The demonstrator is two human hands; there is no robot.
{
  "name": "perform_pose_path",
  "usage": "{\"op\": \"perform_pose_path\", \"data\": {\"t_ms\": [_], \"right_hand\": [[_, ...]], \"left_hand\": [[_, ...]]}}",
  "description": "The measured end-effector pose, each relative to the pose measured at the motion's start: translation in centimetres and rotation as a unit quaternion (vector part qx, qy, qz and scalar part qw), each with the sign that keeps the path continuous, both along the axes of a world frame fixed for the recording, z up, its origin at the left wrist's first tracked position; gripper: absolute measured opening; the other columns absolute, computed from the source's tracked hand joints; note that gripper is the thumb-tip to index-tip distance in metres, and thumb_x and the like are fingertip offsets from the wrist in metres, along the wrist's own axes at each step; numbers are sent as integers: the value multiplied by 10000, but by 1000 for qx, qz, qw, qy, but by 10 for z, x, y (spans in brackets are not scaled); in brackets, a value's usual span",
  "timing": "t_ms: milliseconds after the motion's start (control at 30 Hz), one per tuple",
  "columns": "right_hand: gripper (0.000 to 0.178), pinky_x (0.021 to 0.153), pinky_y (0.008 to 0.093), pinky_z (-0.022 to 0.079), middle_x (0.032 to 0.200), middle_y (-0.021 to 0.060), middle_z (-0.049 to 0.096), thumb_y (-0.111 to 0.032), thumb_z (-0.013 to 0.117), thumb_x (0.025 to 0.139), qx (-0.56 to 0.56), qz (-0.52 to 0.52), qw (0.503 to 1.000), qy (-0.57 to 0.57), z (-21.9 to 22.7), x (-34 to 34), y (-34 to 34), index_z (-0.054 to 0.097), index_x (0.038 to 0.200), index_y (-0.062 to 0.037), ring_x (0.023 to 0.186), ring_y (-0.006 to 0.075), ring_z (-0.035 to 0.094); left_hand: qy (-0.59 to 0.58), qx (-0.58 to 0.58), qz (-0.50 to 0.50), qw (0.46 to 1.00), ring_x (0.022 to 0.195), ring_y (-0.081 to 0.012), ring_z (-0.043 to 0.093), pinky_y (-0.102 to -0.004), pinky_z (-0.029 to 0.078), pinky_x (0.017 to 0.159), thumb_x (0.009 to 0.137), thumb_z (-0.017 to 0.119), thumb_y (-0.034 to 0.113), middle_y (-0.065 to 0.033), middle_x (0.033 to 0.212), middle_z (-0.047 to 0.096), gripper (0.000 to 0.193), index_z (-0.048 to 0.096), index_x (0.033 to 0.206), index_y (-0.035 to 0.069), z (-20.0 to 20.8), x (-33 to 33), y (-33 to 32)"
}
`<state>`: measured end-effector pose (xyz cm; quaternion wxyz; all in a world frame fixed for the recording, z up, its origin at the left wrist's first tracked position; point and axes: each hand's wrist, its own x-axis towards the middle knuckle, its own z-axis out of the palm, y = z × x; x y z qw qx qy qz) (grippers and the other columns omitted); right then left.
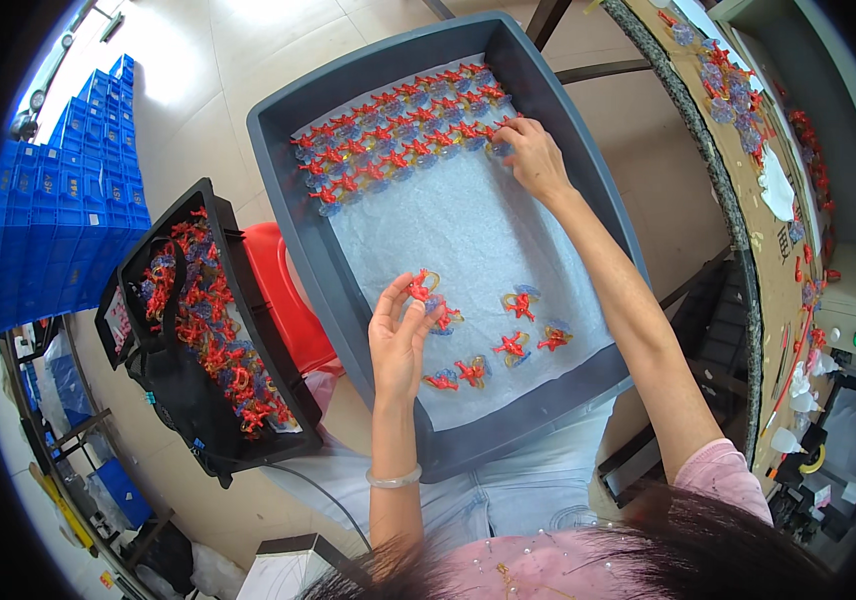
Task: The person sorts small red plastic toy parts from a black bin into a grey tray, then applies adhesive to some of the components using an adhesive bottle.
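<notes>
A grey plastic tray (343, 300) lined with pale paper rests across my lap. At its far end, small red plastic figures (378, 140) with clear blue and yellow parts stand in several close rows. My right hand (536, 160) is at the right end of the nearest rows, fingers closed around a red figure that they partly hide. Over the tray's left side, my left hand (398, 335) pinches another red figure (422, 287) with a yellow loop between thumb and fingertips. Just beside it sits one more figure (448, 318). Several loose figures (513, 347) lie on the near part of the paper.
At left, a black crate (303, 425) full of similar figures has a black bag (173, 385) on it, beside a red stool (283, 300). Blue crates (68, 210) are stacked behind. A workbench (748, 250) with more figures curves along the right.
</notes>
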<state>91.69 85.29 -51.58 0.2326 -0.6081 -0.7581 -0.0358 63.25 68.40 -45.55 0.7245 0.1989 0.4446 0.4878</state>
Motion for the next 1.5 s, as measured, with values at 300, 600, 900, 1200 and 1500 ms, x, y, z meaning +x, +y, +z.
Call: {"op": "perform_pose_path", "data": {"t_ms": [300, 600, 900, 1200, 1500], "right_hand": [[166, 806, 429, 511, 917, 147, 656, 27, 710, 725, -35, -91, 985, 144, -13, 1, 12, 647, 870, -23, 946, 345, 631], [177, 799, 453, 526, 958, 132, 661, 21, 696, 733, -32, -98, 990, 101, -9, -12, 25, 666, 898, -35, 971, 331, 621], [301, 728, 327, 545, 1023, 97, 685, 28, 730, 754, -192, 124, 915, 332, 54, -98, -82, 687, 1043, -45, 873, 211, 659], [236, 701, 330, 538, 932, 124, 675, 44, 720, 735, -227, 125, 895, 363, -11, -179, -100, 696, 965, -5, 786, 237, 666], [149, 694, 425, 526, 881, 188, 655, 80, 636, 745, -103, 68, 932, 342, -12, -225, -60, 682, 873, 18, 793, 365, 660]], "left_hand": [[11, -8, -18, 1000, 1098, -173, 581, -391, 521, 971, 963, 545, 28, -114, 1219, 556, 400, 441, 1344, -41, 0, 0, -3], [39, -13, 2, 999, 1102, -200, 595, -387, 536, 956, 960, 554, 27, -146, 1226, 561, 384, 449, 1322, -46, -4, 2, 1], [230, 54, 88, 968, 973, -194, 649, -284, 555, 798, 860, 620, -45, -171, 1192, 600, 395, 510, 1239, -39, -37, -16, 38], [370, 23, -2, 929, 1083, -371, 620, -418, 496, 920, 845, 630, 77, -242, 1194, 608, 451, 510, 1266, -33, -71, -27, 60], [661, 221, 30, 717, 1301, -334, 466, -430, 405, 1054, 863, 677, 110, -227, 1418, 466, 620, 408, 1405, -26, 27, -83, 39]]}}
